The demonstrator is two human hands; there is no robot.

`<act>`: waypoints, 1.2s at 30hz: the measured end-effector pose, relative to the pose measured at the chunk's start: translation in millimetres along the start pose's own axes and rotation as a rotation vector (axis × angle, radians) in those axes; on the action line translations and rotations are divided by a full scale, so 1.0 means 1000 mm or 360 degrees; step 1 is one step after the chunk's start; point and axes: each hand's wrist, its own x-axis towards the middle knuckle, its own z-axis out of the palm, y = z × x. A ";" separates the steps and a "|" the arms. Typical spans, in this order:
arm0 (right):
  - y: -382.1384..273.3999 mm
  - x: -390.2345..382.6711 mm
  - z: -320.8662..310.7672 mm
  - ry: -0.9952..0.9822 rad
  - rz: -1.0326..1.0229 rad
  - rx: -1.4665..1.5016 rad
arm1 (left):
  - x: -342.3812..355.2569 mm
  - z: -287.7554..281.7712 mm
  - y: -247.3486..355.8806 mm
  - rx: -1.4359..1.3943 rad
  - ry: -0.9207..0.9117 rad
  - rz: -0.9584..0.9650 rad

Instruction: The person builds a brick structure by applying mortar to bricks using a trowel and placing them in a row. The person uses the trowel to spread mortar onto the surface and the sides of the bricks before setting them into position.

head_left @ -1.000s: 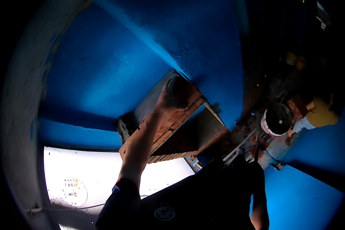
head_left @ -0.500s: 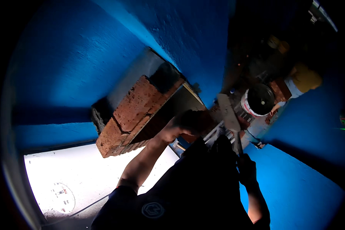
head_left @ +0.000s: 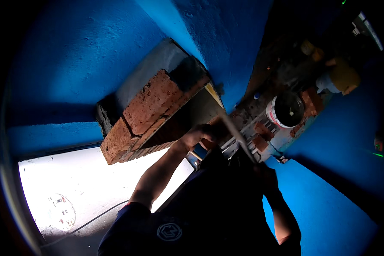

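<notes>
Under my body line, my left hand (head_left: 197, 137) grips a dark reddish brick piece (head_left: 217, 128), partly lost in shadow. My right hand (head_left: 264, 177) is closed on a long flat trowel-like tool (head_left: 234, 130), its blade blurred and slanting up toward the brick piece. To the upper left is a box-like brick structure (head_left: 143, 102) against blue walls, with grey render (head_left: 147, 72) behind the bricks and a dark patch (head_left: 183, 74) at its upper end.
A white bucket (head_left: 273, 113) of grey material stands at right among bricks (head_left: 311, 100) and rubble. A co-worker in yellow (head_left: 341, 77) bends beyond it. Blue walls (head_left: 226, 51) rise around me. A bright white panel (head_left: 89, 179) with a cable lies lower left.
My left hand has moved from the top of the brick structure down to its right, taking a brick piece. My right hand has brought the tool up, and its blade has moved toward my left hand.
</notes>
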 end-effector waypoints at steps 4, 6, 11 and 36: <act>0.137 0.000 0.023 0.0315 -0.0440 -0.0948 | 0.018 0.020 0.042 0.0001 0.0254 -0.0553; 0.110 -0.005 0.019 0.0313 -0.0458 -0.0953 | 0.001 0.020 0.034 -0.0091 0.0341 -0.0769; 0.058 0.016 -0.014 0.0444 -0.0493 -0.0815 | -0.012 0.034 0.076 0.0037 0.0039 -0.0020; 0.132 0.016 -0.001 0.0688 -0.0224 -0.0276 | 0.084 0.007 0.258 0.2348 0.0976 0.0033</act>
